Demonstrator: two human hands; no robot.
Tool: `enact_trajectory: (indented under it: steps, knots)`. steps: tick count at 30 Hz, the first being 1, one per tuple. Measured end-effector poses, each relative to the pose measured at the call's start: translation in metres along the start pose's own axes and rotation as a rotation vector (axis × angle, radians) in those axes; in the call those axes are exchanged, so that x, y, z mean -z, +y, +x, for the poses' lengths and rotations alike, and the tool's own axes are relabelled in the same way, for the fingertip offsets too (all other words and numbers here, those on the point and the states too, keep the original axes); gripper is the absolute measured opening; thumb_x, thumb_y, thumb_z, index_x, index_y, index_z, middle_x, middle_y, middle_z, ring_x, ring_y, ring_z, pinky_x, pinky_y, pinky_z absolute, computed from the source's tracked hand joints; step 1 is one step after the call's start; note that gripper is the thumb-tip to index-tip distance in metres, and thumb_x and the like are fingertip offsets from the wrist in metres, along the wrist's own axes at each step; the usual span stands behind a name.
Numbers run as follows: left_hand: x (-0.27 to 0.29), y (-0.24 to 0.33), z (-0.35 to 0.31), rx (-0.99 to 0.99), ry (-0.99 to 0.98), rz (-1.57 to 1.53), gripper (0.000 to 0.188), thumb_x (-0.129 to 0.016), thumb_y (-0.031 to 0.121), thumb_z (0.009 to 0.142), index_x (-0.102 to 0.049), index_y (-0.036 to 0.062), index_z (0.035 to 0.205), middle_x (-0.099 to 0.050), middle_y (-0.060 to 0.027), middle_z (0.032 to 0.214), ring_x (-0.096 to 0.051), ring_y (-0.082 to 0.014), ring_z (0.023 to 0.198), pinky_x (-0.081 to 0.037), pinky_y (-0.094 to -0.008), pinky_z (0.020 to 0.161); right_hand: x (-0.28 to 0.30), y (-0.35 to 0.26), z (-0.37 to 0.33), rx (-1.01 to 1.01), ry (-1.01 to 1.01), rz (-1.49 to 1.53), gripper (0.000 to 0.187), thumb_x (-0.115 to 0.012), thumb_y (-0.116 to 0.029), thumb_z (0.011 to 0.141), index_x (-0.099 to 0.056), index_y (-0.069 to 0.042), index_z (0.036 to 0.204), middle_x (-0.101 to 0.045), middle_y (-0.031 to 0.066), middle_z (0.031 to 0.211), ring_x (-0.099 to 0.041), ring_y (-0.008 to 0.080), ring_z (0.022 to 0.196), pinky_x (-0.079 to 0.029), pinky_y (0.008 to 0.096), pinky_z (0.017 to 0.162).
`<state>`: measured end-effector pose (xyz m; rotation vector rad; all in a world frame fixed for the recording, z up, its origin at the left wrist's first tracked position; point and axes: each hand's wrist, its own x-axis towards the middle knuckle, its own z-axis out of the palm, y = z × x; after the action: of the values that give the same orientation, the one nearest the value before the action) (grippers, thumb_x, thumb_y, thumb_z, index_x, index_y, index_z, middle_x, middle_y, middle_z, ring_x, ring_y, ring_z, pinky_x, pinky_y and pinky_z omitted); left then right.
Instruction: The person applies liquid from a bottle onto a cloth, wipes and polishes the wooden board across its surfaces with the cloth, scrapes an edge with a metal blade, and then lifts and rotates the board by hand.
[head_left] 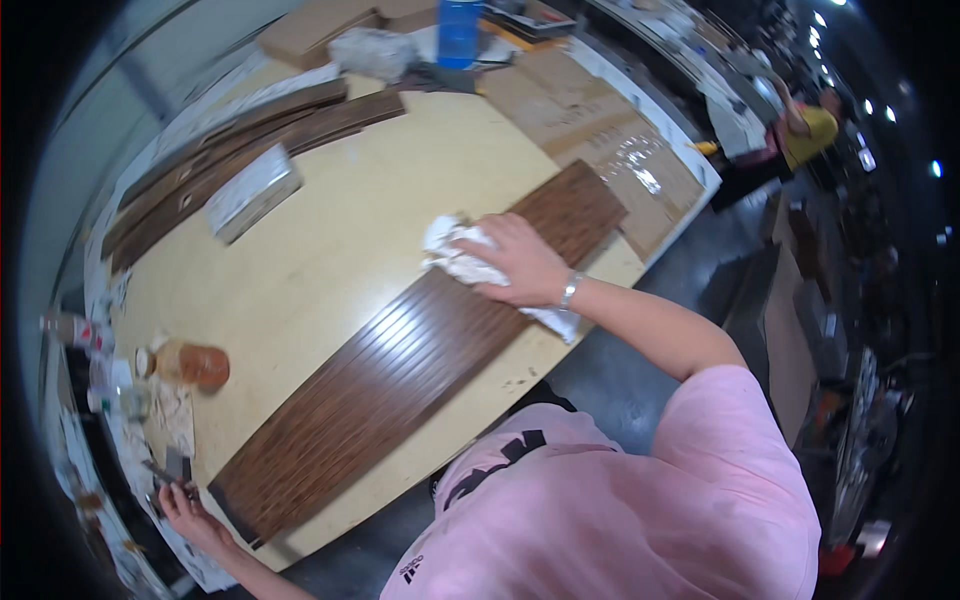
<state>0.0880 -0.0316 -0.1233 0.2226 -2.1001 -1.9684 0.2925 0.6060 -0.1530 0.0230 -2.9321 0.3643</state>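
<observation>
A long brown wooden board (390, 360) with a grooved, shiny face lies slantwise across the table. My right hand (520, 262) presses a crumpled white cloth (462, 262) onto its upper right part, the fingers closed over the cloth. One corner of the cloth hangs past the board's near edge. At the far left, beyond the board's lower end, my left hand (193, 518) has its fingers closed around a small, dark, thin tool (163, 478) at the table edge. Its exact kind is too small to tell. A small grey block (178, 462) sits beside it.
Several dark wooden strips (230, 150) lie at the table's back left, near a wrapped block (254, 193). A jar of orange-brown liquid (190, 364) is at the left. Flattened cardboard (570, 110) and a blue container (459, 35) are at the back. Another person (800, 135) works at far right.
</observation>
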Motion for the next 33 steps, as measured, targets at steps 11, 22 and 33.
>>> enact_trajectory:
  steps: [11,22,33]
  knots:
    - [-0.537,0.079,-0.272,-0.225,-1.29,0.21,0.012,-0.069,0.005,0.087,-0.066,-0.0016,0.096,-0.063,-0.0058,0.089,-0.058,-0.0139,0.077,-0.047,-0.0275,0.07,0.014,0.057,-0.016,0.331,-0.243,0.331,0.1,-0.083,-0.052,0.053,-0.051,-0.016,0.141,-0.049,0.025,0.14,-0.039,0.0426,0.134,-0.024,0.0553,0.114]
    - [-0.69,0.027,-0.356,-1.067,-1.136,0.51,0.01,-0.065,0.002,0.078,-0.066,0.0007,0.088,-0.06,-0.0158,0.081,-0.062,-0.0359,0.077,-0.052,-0.0435,0.07,0.005,0.067,-0.014,0.303,-0.494,0.492,0.07,-0.071,-0.037,0.068,-0.058,-0.003,0.128,-0.052,0.0255,0.138,-0.047,0.0383,0.131,-0.036,0.0459,0.111]
    - [-0.67,0.047,-0.379,-1.288,-1.242,0.543,0.016,-0.062,-0.007,0.072,-0.065,-0.0011,0.087,-0.058,-0.0147,0.075,-0.059,-0.0345,0.068,-0.05,-0.0438,0.062,-0.041,0.051,-0.019,0.286,-0.101,0.808,0.093,-0.073,-0.022,0.061,-0.039,0.003,0.144,-0.038,0.0329,0.147,-0.035,0.0446,0.14,-0.025,0.0479,0.119]
